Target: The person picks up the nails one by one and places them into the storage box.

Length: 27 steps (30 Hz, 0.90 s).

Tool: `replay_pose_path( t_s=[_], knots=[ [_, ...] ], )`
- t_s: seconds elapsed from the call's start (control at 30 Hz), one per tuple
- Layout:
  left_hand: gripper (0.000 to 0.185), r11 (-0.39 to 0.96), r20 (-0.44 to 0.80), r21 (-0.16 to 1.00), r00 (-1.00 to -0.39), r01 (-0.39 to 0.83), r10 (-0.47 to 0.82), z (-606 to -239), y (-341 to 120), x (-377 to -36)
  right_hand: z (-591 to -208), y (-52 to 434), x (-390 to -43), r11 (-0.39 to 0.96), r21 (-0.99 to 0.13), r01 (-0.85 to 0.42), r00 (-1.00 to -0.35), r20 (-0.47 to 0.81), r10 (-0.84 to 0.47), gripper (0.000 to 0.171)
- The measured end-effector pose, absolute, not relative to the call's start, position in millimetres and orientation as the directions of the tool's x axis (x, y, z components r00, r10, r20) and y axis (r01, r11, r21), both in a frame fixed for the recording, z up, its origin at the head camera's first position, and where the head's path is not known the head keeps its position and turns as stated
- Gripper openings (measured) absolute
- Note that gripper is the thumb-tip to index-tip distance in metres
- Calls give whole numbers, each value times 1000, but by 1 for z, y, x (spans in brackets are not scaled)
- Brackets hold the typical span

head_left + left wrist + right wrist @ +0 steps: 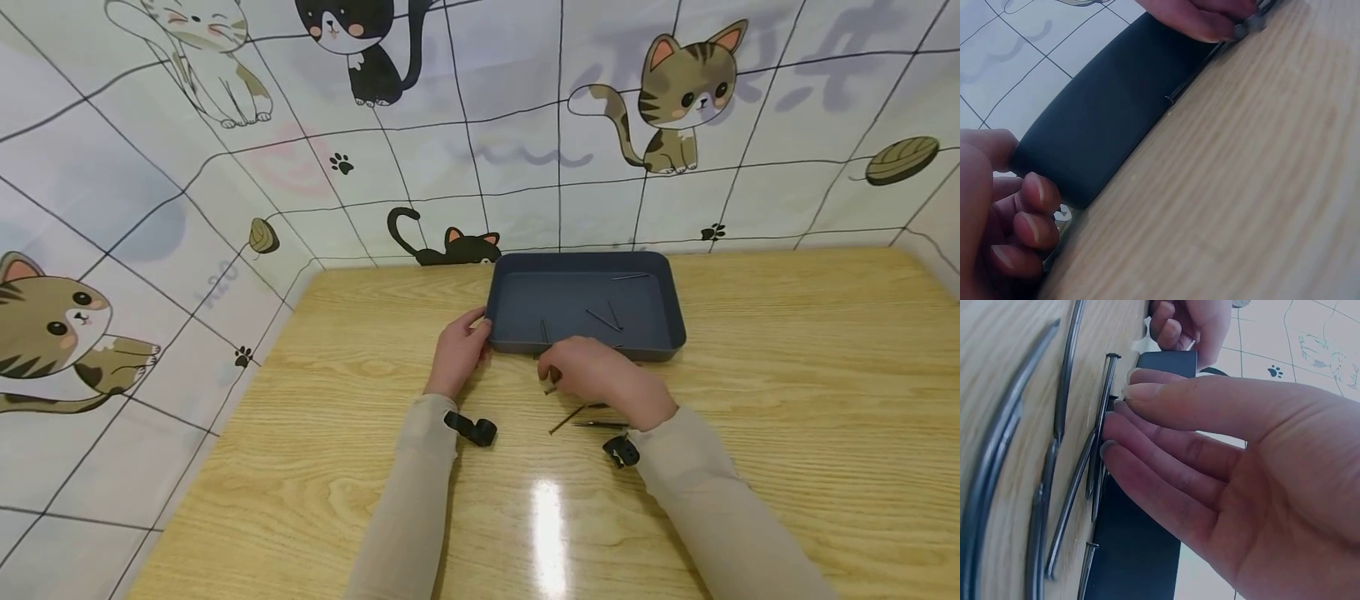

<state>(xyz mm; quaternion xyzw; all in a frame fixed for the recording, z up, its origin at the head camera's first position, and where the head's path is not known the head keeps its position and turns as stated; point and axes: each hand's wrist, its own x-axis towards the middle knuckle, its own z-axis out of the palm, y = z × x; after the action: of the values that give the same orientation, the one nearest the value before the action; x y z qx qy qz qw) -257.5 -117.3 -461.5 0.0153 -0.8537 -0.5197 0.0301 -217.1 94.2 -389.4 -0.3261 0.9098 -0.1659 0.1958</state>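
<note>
A dark blue-grey tray (675,310) sits at the back of the wooden table, with a few thin nails (603,320) lying inside. My left hand (461,346) grips the tray's near left corner, thumb on the rim and fingers curled against the wall (1104,119); the left hand (1019,219) shows close up in its wrist view. My right hand (588,373) is just in front of the tray. In the right wrist view, my right hand (1124,394) pinches a dark nail (1109,372) between thumb and fingertips, low over the table. More nails (567,418) lie under that wrist.
Several loose nails (1063,506) lie side by side on the wood along the tray's front wall. Black wrist cameras (471,428) sit under both sleeves. Walls with cat pictures (678,92) close off the table at the back and left.
</note>
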Motion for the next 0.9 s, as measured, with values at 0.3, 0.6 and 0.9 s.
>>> replay_pose_path(
  t_s=[0.3, 0.6, 0.9],
  knots=[
    [37, 465, 36, 885, -998, 5, -58, -462, -117, -258, -391, 92, -215, 727, -404, -555, -698, -249, -671, 32],
    [38, 456, 36, 890, -998, 11, -47, -461, -116, -257, -395, 91, -215, 712, -388, -586, -689, -225, -689, 27],
    [37, 454, 45, 891, -998, 16, -53, -462, -118, -258, -399, 87, -214, 712, -380, -590, -698, -204, -687, 25]
  ],
)
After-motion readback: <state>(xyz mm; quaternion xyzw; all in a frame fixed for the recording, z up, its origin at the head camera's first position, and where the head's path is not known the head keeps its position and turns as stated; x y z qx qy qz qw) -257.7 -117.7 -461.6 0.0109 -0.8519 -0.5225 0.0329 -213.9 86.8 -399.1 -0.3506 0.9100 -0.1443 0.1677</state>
